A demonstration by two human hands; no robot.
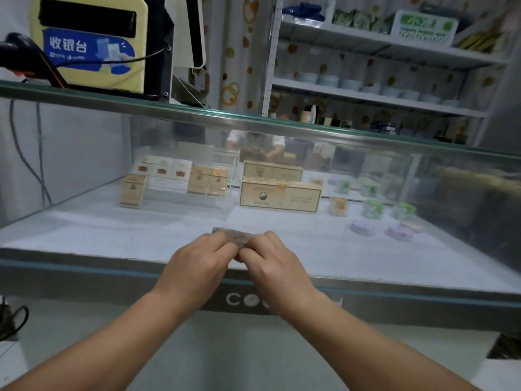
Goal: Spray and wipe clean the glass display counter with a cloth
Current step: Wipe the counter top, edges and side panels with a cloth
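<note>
**dusty_till:** Corner-shop setup, camera looking down over the front of a glass display counter with a grey lower frame and white lettering on it. Where's the cloth?

**wipe_guy:** Dead centre. Small brownish-grey cloth, bunched up, low on the sloped front pane just above that frame. Both hands are on it. The left hand pinches its left side and the right hand pinches its right side, fingers curled, knuckles almost touching. Can't tell if the cloth is pressed flat on the glass or just held against it.

**dusty_till:** What's inside the case?

**wipe_guy:** Cigarette packs standing in a clear tiered rack on the left. Two long tan cartons sit beside it, one behind the other. To the right there are little round tins, green and purple. The glass looks hazy, and you can see a faint reflection of the person in the back panel.

**dusty_till:** And on top?

**wipe_guy:** Far left there's a black barcode scanner, and next to it a yellow box with a blue cashier sign. A white-edged monitor is just right of that. Behind the counter are white metal shelves with bowls and packaged goods, too blurry to read much.
</note>
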